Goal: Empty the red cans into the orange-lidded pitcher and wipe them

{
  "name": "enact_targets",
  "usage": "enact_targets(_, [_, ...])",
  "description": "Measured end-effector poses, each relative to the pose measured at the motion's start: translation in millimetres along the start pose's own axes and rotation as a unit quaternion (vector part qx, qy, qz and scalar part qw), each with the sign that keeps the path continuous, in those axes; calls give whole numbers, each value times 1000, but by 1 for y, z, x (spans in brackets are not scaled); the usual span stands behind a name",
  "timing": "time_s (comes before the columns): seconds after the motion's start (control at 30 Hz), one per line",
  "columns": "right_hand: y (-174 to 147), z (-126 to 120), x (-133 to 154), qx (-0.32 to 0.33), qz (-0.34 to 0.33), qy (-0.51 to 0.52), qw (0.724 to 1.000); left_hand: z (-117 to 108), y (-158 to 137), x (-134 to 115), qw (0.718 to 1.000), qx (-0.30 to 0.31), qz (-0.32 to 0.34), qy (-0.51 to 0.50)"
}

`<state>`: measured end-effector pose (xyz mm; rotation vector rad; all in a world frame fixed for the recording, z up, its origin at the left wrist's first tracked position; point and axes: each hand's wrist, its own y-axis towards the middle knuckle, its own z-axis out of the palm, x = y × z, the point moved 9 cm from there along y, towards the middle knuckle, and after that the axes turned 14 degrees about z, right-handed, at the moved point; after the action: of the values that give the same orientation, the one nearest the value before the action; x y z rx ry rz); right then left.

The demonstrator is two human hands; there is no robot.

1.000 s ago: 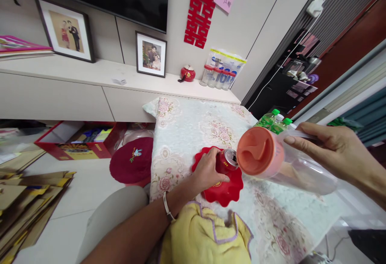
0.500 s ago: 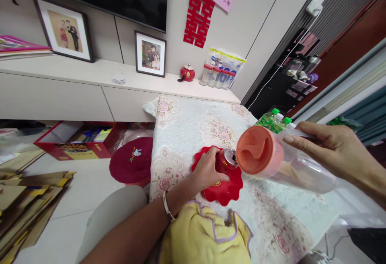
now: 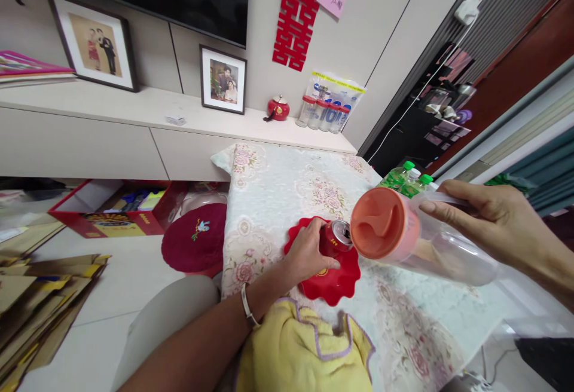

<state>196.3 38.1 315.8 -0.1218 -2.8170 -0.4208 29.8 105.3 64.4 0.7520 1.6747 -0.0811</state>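
Note:
My left hand [image 3: 309, 251] is wrapped around a red drink can [image 3: 337, 236], opened at its top. The can is in a red plate with a wavy rim [image 3: 334, 296], and leans a little to the right. My right hand [image 3: 488, 216] grips the handle of a clear plastic pitcher [image 3: 457, 260]. Tipped nearly on its side, the pitcher has its orange lid [image 3: 379, 223] facing left, close beside the can's top. Whether any liquid is flowing between them, I cannot tell. A yellow cloth with a purple edge [image 3: 309, 350] lies in front of the plate.
A flowered tablecloth [image 3: 278, 189] covers the table. Green-capped bottles [image 3: 406, 178] stand at its right edge, behind the pitcher. Along the wall, a low cabinet [image 3: 179, 102] bears picture frames, a red pot [image 3: 278, 108] and several glass jars [image 3: 323, 115]. A maroon cushioned stool [image 3: 195, 238] is at the left.

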Motion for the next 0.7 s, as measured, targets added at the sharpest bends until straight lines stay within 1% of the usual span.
enact_targets(0.3, [1, -1, 0, -4, -2, -6, 1000, 0, 0, 0, 1000, 2, -4, 2])
enact_targets(0.7, [0, 0, 6, -10, -37, -9, 999, 0, 0, 0, 1000, 9, -9, 8])
